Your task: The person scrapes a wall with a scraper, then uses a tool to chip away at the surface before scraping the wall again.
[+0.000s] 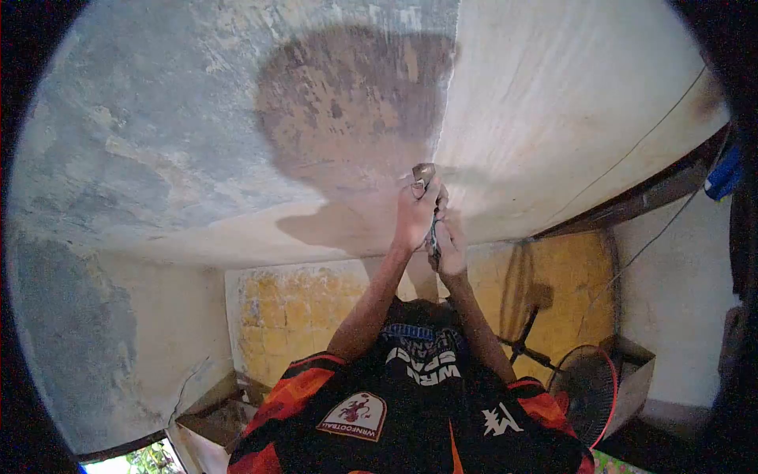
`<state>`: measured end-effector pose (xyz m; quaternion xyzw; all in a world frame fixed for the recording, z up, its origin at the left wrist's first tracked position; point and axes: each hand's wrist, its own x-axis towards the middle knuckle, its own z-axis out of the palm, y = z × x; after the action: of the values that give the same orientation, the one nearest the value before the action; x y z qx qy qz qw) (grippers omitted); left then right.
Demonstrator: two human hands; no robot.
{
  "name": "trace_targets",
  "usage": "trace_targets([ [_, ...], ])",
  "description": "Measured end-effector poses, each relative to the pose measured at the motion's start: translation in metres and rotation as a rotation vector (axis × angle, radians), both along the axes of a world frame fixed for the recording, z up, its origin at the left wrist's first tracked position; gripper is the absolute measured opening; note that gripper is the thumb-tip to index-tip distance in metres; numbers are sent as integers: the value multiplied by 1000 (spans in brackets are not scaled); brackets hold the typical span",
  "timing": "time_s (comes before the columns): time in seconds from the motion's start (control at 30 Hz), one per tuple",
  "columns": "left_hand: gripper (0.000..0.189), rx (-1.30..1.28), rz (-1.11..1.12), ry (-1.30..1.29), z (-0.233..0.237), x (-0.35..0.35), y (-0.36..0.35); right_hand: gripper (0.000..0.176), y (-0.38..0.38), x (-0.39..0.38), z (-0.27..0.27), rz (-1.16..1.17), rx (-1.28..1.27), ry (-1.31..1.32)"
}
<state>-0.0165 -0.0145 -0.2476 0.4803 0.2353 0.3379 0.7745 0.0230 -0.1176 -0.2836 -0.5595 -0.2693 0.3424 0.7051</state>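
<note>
My left hand [418, 212] is closed around the upper part of a small hand tool [424, 170] with a flat, brownish head. That head lies right at the wall [505, 142], near the line where patchy grey paint meets a paler surface. Just below and to the right, my right hand [451, 249] is closed on the tool's lower, dark end. Fingers cover most of the tool, and I cannot tell its exact kind. Shadows of my head and arms fall across the worn paint [355, 103].
Yellow floor tiles [296, 304] show below the wall. To my right stands a fan [584, 395] with a red rim, beside a box [632, 379]. Another open box [217, 426] is at lower left. A thin cable [659, 225] and blue cloth [724, 175] hang at the right.
</note>
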Motion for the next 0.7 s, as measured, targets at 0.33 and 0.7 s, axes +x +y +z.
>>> trace_targets([
  [0.33,35,80,33,10,51,13,5,30,7,10,40,10,-12,9],
  [0.7,35,23,87,60,0,12,-4,29,-7,9,-8,24,-98,-29],
])
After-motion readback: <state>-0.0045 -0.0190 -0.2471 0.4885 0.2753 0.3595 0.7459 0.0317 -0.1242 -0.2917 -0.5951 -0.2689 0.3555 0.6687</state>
